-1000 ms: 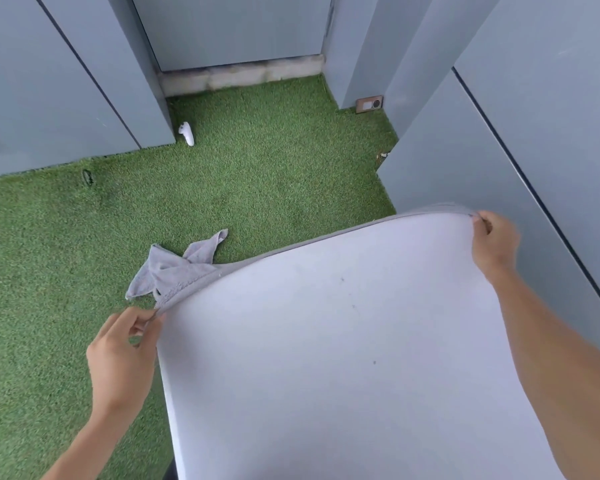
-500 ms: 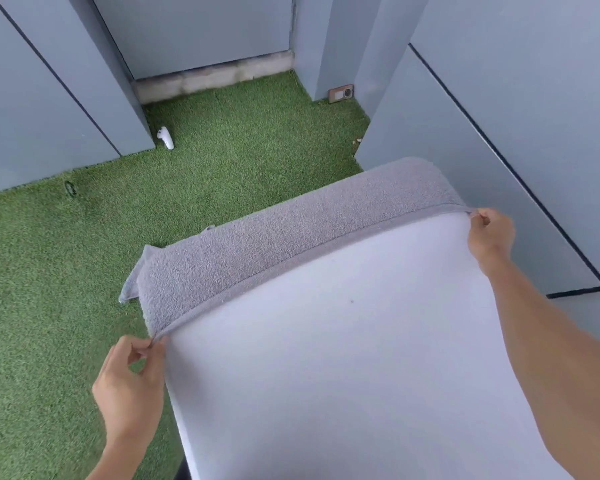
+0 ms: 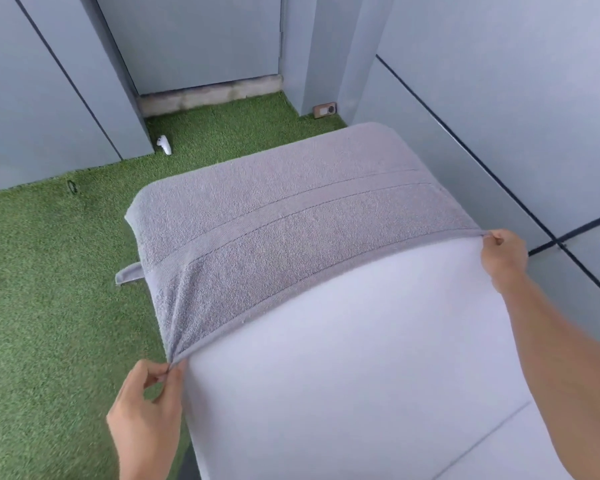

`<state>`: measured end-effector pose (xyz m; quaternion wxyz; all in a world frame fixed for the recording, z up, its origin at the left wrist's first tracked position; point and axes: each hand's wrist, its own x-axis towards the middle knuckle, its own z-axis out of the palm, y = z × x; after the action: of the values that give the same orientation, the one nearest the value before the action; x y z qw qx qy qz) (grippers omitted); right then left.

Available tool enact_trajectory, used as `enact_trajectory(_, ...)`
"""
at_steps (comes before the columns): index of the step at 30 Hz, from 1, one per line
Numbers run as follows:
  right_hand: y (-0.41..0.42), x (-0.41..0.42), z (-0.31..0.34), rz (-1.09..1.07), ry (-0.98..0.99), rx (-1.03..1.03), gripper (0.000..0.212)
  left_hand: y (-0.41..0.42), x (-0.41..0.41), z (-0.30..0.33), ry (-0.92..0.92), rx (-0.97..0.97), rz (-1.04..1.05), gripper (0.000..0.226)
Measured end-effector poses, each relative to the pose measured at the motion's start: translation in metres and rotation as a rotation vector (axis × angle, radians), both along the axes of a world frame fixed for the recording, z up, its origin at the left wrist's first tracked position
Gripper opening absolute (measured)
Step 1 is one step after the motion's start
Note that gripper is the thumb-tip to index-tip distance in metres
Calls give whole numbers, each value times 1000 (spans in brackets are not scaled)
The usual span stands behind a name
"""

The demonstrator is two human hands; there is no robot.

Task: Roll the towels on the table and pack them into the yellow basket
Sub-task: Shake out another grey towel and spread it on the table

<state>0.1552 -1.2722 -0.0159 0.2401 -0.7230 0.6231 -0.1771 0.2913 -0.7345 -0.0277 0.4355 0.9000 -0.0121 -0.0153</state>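
Note:
A grey towel (image 3: pixel 284 216) lies spread over the far end of the white table (image 3: pixel 361 375), its far part hanging over the edge. A small loop tag sticks out on its left side. My left hand (image 3: pixel 146 414) pinches the towel's near left corner at the table's left edge. My right hand (image 3: pixel 503 254) pinches the near right corner at the table's right edge. The near hem stretches taut between both hands. No yellow basket is in view.
Green artificial grass (image 3: pixel 49 289) covers the floor left of and beyond the table. Grey wall panels (image 3: pixel 499 98) stand close on the right and at the back. A small white object (image 3: pixel 164 145) lies by the back wall, and a socket (image 3: pixel 324 110) sits low near the corner.
Both hands have pulled the towel toward me across the table. It went from hanging bunched off the far edge to lying flat over the table's far end.

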Motion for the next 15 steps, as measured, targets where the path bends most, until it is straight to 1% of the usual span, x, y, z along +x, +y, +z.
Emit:
enact_trajectory(4, 11, -44, -2, -7, 41, 10, 31, 13, -49, -5, 7, -48, 18, 25)
enact_trajectory(9, 24, -108, -2, -13, 47, 20, 29, 22, -112, -3, -98, -74, -4, 25)
enact_trajectory(15, 42, -192, -5, -20, 8, 6, 28, 41, -193, -5, -114, -87, 2, 27)
